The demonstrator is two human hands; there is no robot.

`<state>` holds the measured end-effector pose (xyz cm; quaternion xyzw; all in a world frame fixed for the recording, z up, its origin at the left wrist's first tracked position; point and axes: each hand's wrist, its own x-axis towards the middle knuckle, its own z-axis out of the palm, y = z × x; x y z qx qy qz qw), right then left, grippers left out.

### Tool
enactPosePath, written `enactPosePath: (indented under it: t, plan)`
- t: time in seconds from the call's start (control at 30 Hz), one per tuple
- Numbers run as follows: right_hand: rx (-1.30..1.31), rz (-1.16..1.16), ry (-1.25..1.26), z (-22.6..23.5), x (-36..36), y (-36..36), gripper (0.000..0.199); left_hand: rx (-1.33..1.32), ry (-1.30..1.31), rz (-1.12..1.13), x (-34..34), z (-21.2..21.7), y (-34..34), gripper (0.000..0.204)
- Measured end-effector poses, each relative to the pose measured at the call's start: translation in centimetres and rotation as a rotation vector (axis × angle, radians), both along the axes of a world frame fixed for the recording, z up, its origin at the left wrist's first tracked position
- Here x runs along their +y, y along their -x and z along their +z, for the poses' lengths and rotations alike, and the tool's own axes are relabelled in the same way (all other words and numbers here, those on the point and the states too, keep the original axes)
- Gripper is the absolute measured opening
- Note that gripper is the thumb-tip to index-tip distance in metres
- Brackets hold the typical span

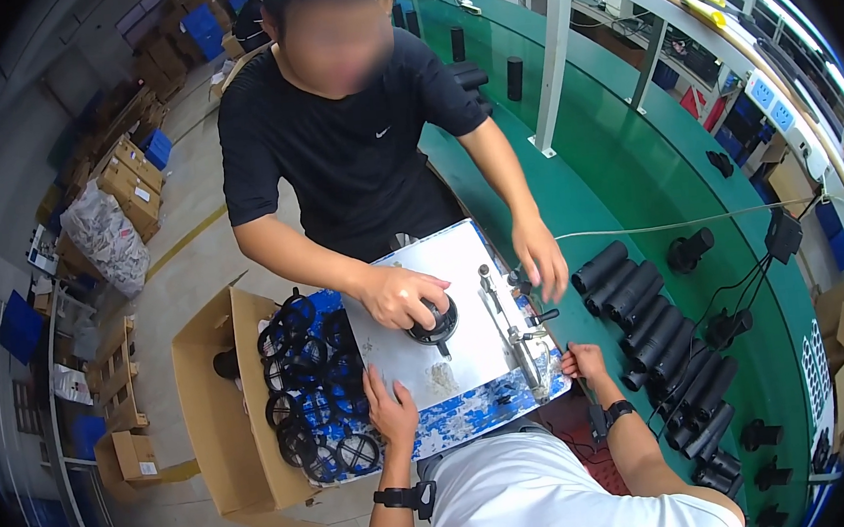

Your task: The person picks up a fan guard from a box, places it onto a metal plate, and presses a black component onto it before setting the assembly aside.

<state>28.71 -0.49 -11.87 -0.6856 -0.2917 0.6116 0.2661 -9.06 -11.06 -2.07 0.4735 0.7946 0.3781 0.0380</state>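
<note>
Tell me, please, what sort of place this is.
Likely an assembly workshop: black tubes lined up on a green bench, black ring-shaped parts heaped beside a metal plate, and stacked cardboard boxes.

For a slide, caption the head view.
Co-worker's hand holding a black round part on a metal plate, wearer's left hand at the plate's edge.

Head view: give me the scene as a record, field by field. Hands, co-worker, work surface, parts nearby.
Left hand: open, at the near-left edge of the metal plate
Right hand: at the right corner of the blue tabletop; grip unclear
Co-worker's right hand: on a black round part on the plate
Co-worker's left hand: near the clamp
Left side: black rings beside a cardboard box
Right side: black tubes on a green bench
</note>
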Motion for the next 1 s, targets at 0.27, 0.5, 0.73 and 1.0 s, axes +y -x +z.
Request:
enactPosePath:
  t: [0.27, 0.5, 0.73, 1.0]
  plan:
    - [0.009, 0.01, -0.017, -0.8, 0.1, -0.3, 0.038, 0.006, 0.017, 0.001, 0.1, 0.0, 0.0, 0.055]
    - [-0.013, -0.005, -0.009, 0.1, 0.2, 0.1, 0.037, 0.019, 0.002, -0.009, 0.1, 0.0, 0.1, 0.055]
    - [-0.009, -0.002, -0.006, 0.2, 0.1, 0.2, 0.037, 0.011, -0.006, -0.018, 0.0, 0.0, 0.2, 0.055]
    - [0.005, 0.004, -0.019, -0.1, 0.0, 0.0, 0.037, 0.025, -0.01, -0.008, -0.2, 0.0, 0.1, 0.054]
